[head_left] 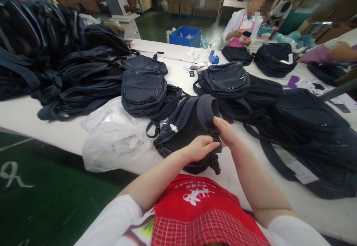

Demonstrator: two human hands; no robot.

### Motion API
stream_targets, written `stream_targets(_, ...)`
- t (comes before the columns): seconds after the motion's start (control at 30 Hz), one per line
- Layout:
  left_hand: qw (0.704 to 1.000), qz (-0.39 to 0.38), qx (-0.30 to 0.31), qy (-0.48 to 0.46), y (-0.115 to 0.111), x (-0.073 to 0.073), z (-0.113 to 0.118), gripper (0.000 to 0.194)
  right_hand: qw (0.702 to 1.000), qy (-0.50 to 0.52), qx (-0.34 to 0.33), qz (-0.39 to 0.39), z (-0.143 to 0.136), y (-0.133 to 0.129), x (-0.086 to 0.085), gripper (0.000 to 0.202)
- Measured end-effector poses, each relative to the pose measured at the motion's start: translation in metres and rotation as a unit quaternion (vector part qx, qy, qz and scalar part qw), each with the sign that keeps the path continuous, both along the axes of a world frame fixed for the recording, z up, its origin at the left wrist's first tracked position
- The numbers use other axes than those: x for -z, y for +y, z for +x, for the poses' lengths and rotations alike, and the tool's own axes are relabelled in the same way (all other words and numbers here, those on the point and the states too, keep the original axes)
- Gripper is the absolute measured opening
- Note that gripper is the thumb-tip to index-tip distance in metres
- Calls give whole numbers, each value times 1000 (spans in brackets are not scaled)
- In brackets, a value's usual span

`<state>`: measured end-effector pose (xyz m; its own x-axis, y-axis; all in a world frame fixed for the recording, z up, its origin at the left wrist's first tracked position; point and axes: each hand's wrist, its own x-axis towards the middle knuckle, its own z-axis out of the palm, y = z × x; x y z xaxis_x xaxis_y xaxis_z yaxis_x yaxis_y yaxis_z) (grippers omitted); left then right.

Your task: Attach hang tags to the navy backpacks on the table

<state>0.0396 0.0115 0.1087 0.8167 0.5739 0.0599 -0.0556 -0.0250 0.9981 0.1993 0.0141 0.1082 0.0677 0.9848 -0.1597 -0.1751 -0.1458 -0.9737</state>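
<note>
A dark navy backpack (178, 134) lies on the white table right in front of me, its padded shoulder strap (205, 108) arched up toward my right side. My left hand (201, 148) pinches the lower end of that strap, near its webbing and buckle. Just above and to the right, my right hand (225, 130) grips the same strap by its edge. The fingers partly cover the buckle area, so its details are hidden. A small white tag (173, 128) shows on the backpack's side.
Piles of navy backpacks (89, 78) fill the left, and more backpacks (306, 119) lie at the right. A clear plastic bag (114, 142) hangs over the table's front edge. A blue tape dispenser (213, 57) and a blue bin (184, 36) are farther off. A co-worker (242, 28) is across the table.
</note>
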Motion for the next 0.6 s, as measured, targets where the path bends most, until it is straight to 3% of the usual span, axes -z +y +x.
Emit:
stream_targets(0.07,995,-83,32,-44,-7,-8,2,45,995,53,-38,-70,5,-19,16,53)
stream_targets(0.17,991,-114,35,-55,-10,-7,5,46,984,57,-103,-135,7,-62,56,56)
stream_targets(0.23,994,-108,15,-16,-10,7,7,46,967,-1,-187,-172,10,-93,88,64)
stream_targets(0.3,994,-95,-2,58,-10,30,9,46,942,-123,-233,-206,17,-122,118,78)
stream_targets(0.4,979,-88,1,181,-18,68,11,45,906,-276,-208,-244,36,-153,146,81)
stream_targets(0.5,971,-87,20,222,-30,90,10,44,876,-357,-169,-276,61,-164,145,80)
stream_targets(0.6,977,-76,36,197,-33,82,6,45,865,-401,-128,-273,86,-157,116,81)
